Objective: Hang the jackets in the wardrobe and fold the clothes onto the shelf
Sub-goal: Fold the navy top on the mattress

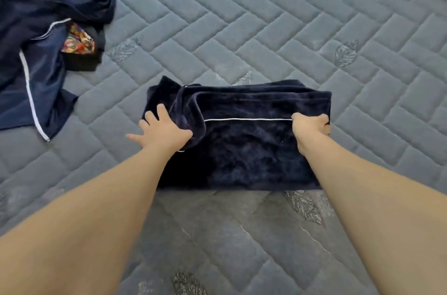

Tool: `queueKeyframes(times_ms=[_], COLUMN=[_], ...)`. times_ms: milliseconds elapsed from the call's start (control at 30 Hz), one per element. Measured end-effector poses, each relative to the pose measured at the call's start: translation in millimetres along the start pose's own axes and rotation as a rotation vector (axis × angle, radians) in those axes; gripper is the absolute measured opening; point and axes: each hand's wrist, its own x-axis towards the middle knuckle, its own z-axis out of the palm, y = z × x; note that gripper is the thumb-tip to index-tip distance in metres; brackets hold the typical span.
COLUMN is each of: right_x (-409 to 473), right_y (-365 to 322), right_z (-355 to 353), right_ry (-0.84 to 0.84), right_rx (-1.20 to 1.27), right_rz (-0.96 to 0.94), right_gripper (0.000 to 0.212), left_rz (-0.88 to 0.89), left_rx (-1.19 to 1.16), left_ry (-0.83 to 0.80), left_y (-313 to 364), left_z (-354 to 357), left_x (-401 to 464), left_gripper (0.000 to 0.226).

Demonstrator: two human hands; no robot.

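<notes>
A dark blue fuzzy cloth (242, 140) lies folded into a wide block in the middle of a grey bed (266, 28). The bed top has a brick pattern stitched into it, with small leaf shapes here and there. A thin white line (246, 119) runs across the top of the cloth.

The left hand (162, 129) rests on the left end of the cloth. Its fingers (150, 117) are straight and spread out, and they hold nothing. The thumb side goes under a loose flap of the cloth, so that part is hidden. The little finger reaches off the cloth, over the bed.

The right hand (310, 125) is at the right end of the cloth, just where the white line stops. Its fingers are curled tight around the cloth edge and grip it. The fingertips are tucked away and cannot be seen.

Both bare arms come in from the bottom and are cut off there.

Far to the left lies a messy pile of clothes (43, 36), well apart from the folded cloth. It is dark blue with white stripes. A small bright piece (78, 41) with red and yellow peeks out of it, partly covered. The pile runs off the left and top edges. The top right corner is a blur.
</notes>
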Motion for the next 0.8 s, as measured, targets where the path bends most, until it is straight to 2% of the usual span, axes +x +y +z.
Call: queueKeyframes(times_ms=[33,67,133,200,267,333,367,400,433,500,533,600,667,733,800], right_x=[11,23,43,57,60,53,45,34,23,3,-4,-8,3,19,34], right_y=[4,8,17,19,14,0,-7,-14,-20,-24,-26,-26,-25,-24,-17], right_z=[7,13,21,25,27,29,31,34,41,66,82,118,149,169,184], right_ry=[0.028,0.035,0.020,-0.010,0.142,0.434,0.528,0.569,0.557,0.376,0.242,0.024,0.006,0.071,0.134], right_rx=[-0.072,-0.094,-0.082,-0.013,-0.011,-0.131,-0.169,-0.189,-0.219,-0.415,-0.550,-0.801,-0.875,-0.791,-0.684], right_rz=[0.005,0.032,0.083,0.073,-0.015,-0.173,-0.275,-0.403,-0.570,-0.934,-1.068,-1.166,-1.152,-1.174,-1.229], right_gripper=[0.096,0.106,0.116,0.100,0.072,0.062,0.063,0.066,0.068,0.071,0.072,0.072,0.071,0.066,0.057], left_rz=[-0.014,0.006,0.080,0.061,-0.044,-0.143,-0.123,-0.014,0.173,0.514,0.570,0.436,0.293,0.293,0.344], left_rx=[-0.058,-0.081,0.009,-0.007,-0.252,-0.432,-0.445,-0.431,-0.393,-0.156,0.013,0.152,0.057,0.012,-0.001], left_ry=[-0.047,-0.079,-0.105,-0.021,0.198,0.556,0.728,0.844,0.863,0.631,0.462,0.204,0.118,0.083,0.121], left_y=[-8,-13,-14,-10,-6,-3,-1,2,8,15,12,-4,-13,-10,-5], left_z=[6,10,6,-14,-48,-80,-84,-81,-71,-35,-14,21,44,57,65], left_x=[6,11,23,43,68,86,86,82,76,63,63,87,123,152,167], left_gripper=[0.090,0.078,0.043,0.028,0.034,0.049,0.056,0.059,0.058,0.063,0.067,0.068,0.064,0.061,0.056])
